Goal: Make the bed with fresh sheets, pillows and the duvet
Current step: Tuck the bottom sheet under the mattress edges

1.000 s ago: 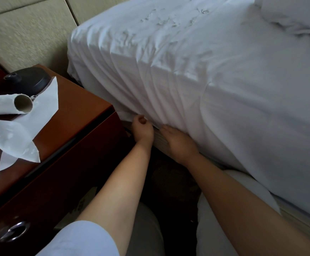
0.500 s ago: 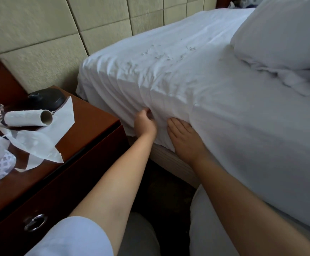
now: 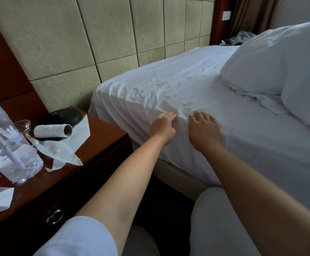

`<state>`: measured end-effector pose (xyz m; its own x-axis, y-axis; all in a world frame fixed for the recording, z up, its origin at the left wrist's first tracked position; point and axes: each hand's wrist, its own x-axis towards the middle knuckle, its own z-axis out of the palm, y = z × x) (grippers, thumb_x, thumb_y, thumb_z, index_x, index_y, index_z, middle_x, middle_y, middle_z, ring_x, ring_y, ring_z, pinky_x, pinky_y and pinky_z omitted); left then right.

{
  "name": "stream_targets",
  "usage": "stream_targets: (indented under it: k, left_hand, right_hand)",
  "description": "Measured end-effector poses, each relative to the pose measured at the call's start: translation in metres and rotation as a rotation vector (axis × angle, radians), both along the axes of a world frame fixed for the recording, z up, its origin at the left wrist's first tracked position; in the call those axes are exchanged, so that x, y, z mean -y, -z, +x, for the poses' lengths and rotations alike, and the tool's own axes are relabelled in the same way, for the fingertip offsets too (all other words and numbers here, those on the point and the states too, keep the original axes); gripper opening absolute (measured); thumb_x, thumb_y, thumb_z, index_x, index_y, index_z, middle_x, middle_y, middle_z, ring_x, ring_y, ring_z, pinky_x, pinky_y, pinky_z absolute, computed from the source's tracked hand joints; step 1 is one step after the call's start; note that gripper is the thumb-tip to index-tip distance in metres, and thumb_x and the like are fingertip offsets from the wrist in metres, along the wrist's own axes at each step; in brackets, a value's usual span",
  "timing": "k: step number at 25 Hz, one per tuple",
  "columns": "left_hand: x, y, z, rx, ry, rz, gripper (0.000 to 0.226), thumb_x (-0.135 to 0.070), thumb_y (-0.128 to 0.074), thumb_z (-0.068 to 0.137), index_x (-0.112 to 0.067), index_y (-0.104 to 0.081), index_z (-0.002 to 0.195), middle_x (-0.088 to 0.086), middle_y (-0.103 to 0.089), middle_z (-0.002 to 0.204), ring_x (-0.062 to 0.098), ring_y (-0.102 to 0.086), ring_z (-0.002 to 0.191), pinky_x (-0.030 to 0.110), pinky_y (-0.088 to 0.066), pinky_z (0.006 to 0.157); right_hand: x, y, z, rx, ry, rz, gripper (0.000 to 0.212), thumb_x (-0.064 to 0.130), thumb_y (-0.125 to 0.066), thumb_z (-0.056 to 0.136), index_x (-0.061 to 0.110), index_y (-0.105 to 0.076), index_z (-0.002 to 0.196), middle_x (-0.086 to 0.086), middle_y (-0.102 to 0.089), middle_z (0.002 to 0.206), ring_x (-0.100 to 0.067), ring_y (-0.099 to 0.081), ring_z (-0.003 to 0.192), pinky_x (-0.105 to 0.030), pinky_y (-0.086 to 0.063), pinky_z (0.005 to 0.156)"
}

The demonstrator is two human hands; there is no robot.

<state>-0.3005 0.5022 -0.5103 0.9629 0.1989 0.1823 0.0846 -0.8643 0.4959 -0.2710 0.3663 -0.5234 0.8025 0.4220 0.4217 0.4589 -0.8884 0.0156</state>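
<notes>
A white sheet (image 3: 178, 89) covers the mattress, wrinkled near the head corner and hanging down the near side. My left hand (image 3: 162, 126) lies on the sheet at the mattress's upper edge, fingers stretched forward. Just to its right, my right hand (image 3: 203, 129) presses flat on the sheet with fingers spread. A white pillow (image 3: 272, 71) lies on the bed at the right, with loose white fabric bunched under its near edge. The striped bed base (image 3: 178, 176) shows below the sheet's hem.
A red-brown nightstand (image 3: 102, 143) stands left of the bed, carrying a clear water bottle (image 3: 6, 145), a paper roll (image 3: 53, 130), torn white paper (image 3: 61, 154) and a black round object (image 3: 66, 116). A padded beige headboard wall (image 3: 104, 34) rises behind. My knees are below.
Both hands rose from the sheet's hem at the mattress bottom up its side onto the top edge. My left hand's fingers uncurled. The view lifted, showing more wall and pillow.
</notes>
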Motion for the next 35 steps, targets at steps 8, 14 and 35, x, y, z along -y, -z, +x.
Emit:
stream_targets:
  k: [8,14,35]
  left_hand:
    - [0.020,-0.006,0.016,-0.189,0.137,0.255,0.073,-0.012,-0.046,0.089,-0.015,-0.011,0.153,-0.002,-0.006,0.161,0.016,-0.004,0.147,0.041,-0.016,0.118]
    - [0.026,-0.008,0.017,-0.194,0.118,0.409,0.077,-0.017,-0.047,0.091,-0.011,-0.002,0.153,0.002,0.000,0.161,0.017,-0.002,0.148,0.041,-0.005,0.120]
    - [0.038,0.053,0.068,0.661,0.113,0.176,0.041,-0.023,-0.041,0.085,-0.011,-0.069,0.112,0.004,-0.067,0.118,0.019,-0.061,0.112,0.038,-0.042,0.094]
  right_hand:
    - [0.040,-0.017,0.027,-0.321,0.104,-0.059,0.077,0.067,-0.020,0.092,0.021,-0.009,0.152,-0.003,-0.004,0.160,-0.020,-0.004,0.146,-0.038,-0.009,0.117]
    - [0.051,-0.018,0.028,-0.330,0.069,-0.158,0.095,0.077,-0.032,0.083,0.021,0.001,0.153,-0.002,0.003,0.161,-0.019,-0.001,0.147,-0.037,-0.005,0.118]
    - [0.066,-0.003,0.069,-0.189,0.019,-0.016,0.058,0.048,-0.020,0.099,0.021,-0.024,0.150,0.001,-0.022,0.157,-0.013,-0.020,0.144,-0.035,-0.010,0.116]
